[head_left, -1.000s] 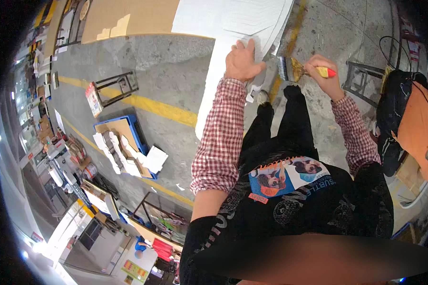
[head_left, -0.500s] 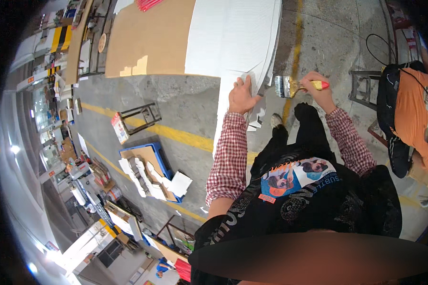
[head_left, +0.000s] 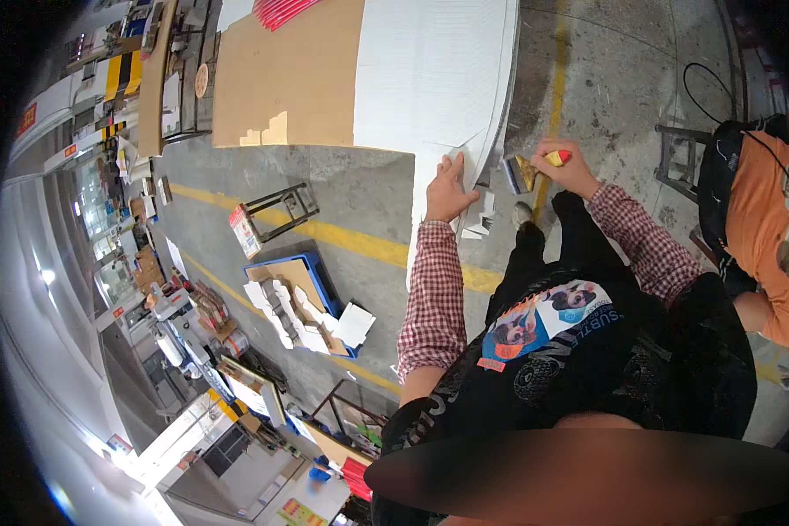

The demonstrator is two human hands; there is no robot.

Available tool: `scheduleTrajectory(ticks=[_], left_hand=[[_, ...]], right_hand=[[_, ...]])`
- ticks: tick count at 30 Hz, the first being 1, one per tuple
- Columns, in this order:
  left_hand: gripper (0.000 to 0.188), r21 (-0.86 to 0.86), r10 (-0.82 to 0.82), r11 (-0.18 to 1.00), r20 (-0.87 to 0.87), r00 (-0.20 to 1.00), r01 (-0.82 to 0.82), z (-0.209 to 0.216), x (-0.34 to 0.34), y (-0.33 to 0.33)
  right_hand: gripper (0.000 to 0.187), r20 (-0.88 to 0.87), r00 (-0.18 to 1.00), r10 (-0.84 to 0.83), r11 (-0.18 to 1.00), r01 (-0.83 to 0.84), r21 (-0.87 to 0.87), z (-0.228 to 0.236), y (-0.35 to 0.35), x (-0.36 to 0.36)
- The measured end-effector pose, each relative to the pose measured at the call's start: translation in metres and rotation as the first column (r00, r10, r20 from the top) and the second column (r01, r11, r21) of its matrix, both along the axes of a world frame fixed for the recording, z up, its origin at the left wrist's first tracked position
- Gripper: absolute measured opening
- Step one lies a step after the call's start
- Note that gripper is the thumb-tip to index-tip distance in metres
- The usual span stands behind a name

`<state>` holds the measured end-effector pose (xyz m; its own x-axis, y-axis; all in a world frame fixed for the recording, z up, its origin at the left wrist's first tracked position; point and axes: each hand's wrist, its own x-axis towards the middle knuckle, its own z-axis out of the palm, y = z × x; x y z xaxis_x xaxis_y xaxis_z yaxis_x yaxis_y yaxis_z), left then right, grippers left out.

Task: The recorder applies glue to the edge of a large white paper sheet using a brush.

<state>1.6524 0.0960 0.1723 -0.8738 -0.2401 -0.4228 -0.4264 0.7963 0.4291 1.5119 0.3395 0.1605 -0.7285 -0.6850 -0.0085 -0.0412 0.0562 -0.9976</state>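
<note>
My left hand [head_left: 449, 189] lies with its fingers spread on a stack of white sheets [head_left: 430, 70], close to the stack's near right corner. Its palm presses on a sheet whose narrow part hangs toward me. In my right hand [head_left: 572, 172] is a wide flat paintbrush [head_left: 525, 173] with a yellow handle and a red end. The brush's bristles point left and sit close to the right edge of the sheets; whether they touch it I cannot tell. Cut, jagged white flaps [head_left: 480, 215] hang just below the brush, beside my left wrist.
Brown cardboard [head_left: 285, 74] lies left of the sheets, with red strips [head_left: 280, 10] at its far edge. On the left floor are a metal-framed stool [head_left: 280, 213] and a blue crate [head_left: 320, 285] holding white scraps. A person in orange [head_left: 763, 228] sits at right beside a metal frame [head_left: 678, 158].
My right hand has turned the brush, so its bristles now show nearly edge-on and tilted. My left hand keeps its place on the sheets. The whole view has shifted slightly.
</note>
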Motion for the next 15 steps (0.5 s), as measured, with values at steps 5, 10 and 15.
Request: scheduleTrajectory(ticks=[5, 10, 15], left_hand=[[0.091, 0.023, 0.031, 0.999, 0.045, 0.999, -0.032, 0.000, 0.001, 0.000], [0.099, 0.029, 0.018, 0.999, -0.038, 0.999, -0.016, -0.025, 0.022, -0.007], [0.099, -0.015, 0.025, 1.000, 0.028, 0.999, -0.024, -0.010, 0.010, 0.009]], right_hand=[[0.019, 0.064, 0.996, -0.063, 0.994, 0.068, -0.081, 0.011, 0.003, -0.006], [0.018, 0.173, 0.983, -0.059, 0.985, 0.086, -0.151, -0.013, -0.010, -0.002], [0.015, 0.283, 0.958, -0.039, 0.997, 0.056, -0.050, 0.001, 0.027, -0.014]])
